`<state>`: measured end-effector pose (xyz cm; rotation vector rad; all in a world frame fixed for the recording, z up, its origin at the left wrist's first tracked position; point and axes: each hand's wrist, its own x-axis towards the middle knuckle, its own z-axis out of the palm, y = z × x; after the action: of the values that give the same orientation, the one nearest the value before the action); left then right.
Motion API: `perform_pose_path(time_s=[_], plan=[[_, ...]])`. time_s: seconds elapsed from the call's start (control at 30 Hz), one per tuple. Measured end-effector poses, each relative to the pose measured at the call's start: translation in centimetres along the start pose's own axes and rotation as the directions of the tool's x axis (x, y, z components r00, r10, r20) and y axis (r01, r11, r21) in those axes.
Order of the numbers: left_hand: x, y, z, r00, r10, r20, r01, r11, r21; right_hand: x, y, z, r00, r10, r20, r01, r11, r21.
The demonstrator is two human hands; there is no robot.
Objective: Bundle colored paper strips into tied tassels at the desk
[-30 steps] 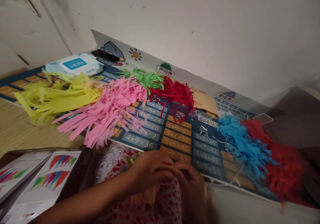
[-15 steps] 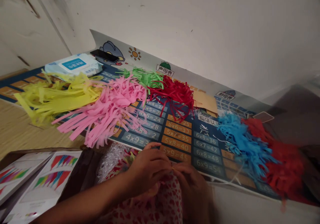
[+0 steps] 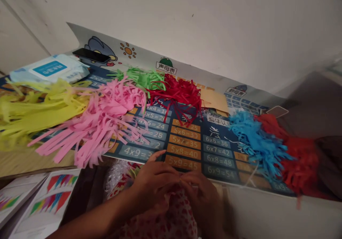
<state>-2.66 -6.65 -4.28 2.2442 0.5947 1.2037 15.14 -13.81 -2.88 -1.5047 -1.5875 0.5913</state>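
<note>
Head view: both hands [image 3: 181, 189] blur together, their grip's contents hidden.

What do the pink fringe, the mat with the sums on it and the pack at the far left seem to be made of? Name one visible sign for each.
Pink fringe: thin matte paper, probably; its flat cut strips curl and kink.
Mat with the sums: likely printed plastic or laminated sheet; it bends up the wall in one piece.
Pack: soft plastic film, it seems; faintly shiny and creased, with a blue label.
</note>
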Motion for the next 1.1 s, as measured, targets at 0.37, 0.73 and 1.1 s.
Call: perform_pose_path(time_s=[0.37, 0.73, 1.1], plan=[[-0.3, -0.3, 1.2, 0.936, -0.279, 0.215, 0.277, 0.960, 0.043, 2.3, 2.9, -3.8, 0.993, -0.117, 0.024, 0.119, 0.959, -0.256], [-0.1, -0.8, 1.9, 0.842, -0.462, 0.278, 0.539, 0.730, -0.421, 12.4, 12.8, -14.9, 0.981, 0.120, -0.151, -0.187, 0.778, -0.599], [0.1, 0.7, 0.8, 0.426, -0.774, 0.469, 0.680, -0.068, -0.730, 2.6, -2.0, -0.8, 0.897, 0.347, 0.273, -0.420, 0.860, 0.289]])
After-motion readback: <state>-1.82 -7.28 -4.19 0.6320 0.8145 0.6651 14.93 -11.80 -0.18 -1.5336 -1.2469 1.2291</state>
